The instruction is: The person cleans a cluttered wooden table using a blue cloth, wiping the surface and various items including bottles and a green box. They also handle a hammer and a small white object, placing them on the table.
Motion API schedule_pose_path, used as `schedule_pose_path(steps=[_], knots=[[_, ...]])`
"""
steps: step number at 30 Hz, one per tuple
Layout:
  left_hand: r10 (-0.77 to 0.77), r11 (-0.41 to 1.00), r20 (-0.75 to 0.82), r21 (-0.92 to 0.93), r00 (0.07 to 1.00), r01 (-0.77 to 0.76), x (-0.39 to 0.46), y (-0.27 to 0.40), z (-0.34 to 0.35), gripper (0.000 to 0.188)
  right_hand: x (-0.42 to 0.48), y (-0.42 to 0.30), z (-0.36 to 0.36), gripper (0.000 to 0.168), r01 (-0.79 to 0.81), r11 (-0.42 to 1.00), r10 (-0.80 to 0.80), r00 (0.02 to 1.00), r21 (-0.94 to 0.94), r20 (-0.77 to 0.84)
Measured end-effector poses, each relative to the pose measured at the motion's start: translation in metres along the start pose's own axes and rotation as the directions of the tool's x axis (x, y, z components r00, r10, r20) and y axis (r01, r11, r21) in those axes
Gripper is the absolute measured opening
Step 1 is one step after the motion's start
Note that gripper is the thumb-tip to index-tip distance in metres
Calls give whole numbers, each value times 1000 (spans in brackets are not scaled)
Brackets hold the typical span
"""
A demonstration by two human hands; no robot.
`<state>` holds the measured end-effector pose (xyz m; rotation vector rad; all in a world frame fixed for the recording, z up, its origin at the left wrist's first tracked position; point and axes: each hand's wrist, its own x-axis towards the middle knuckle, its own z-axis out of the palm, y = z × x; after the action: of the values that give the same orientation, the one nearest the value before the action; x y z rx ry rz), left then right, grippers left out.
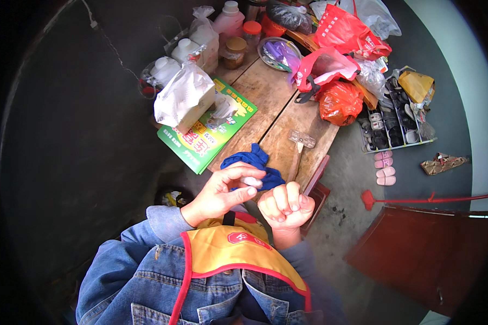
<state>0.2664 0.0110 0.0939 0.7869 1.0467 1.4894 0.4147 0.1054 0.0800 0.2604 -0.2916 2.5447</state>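
Note:
My left hand (227, 189) holds a small whitish object (251, 182) between thumb and fingers; what it is cannot be told. Beside it on the right, my right hand (285, 205) is curled with the fingers bent in, and nothing shows in it. Both hands are raised in front of a yellow apron (236, 248) with red edging. Behind them a crumpled blue cloth (257, 160) lies at the near end of a wooden table (264, 97). To the cloth's right rests a hammer (302, 139) with a wooden handle, its head pointing away from me.
Green printed cardboard (227, 140) lies at the table's left, under a white bag (185, 95). Jars, plastic jugs (166, 70) and a metal plate (268, 61) stand farther back. Red bags (341, 101) crowd the right side. A shoe rack (394, 122) and a red wooden stool (318, 199) are to the right.

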Motion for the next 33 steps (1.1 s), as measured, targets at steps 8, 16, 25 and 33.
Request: schedule_pose_path(steps=[8, 16, 25, 33], knots=[[-37, 997, 34, 69, 999, 35, -6, 3, 7, 39, -1, 15, 3, 31, 4, 995, -20, 987, -97, -159], [-99, 994, 1, -44, 995, 99, -7, -3, 9, 24, -4, 23, 8, 28, -12, 980, -55, 941, -197, -333], [-101, 991, 4, -86, 995, 101, -8, -8, 13, 18, -8, 25, 12, 30, -42, 956, -81, 914, -291, -397], [-181, 978, 11, -99, 983, 181, -7, -12, 17, 23, -18, 20, 6, 30, -50, 950, -88, 904, -307, -419]])
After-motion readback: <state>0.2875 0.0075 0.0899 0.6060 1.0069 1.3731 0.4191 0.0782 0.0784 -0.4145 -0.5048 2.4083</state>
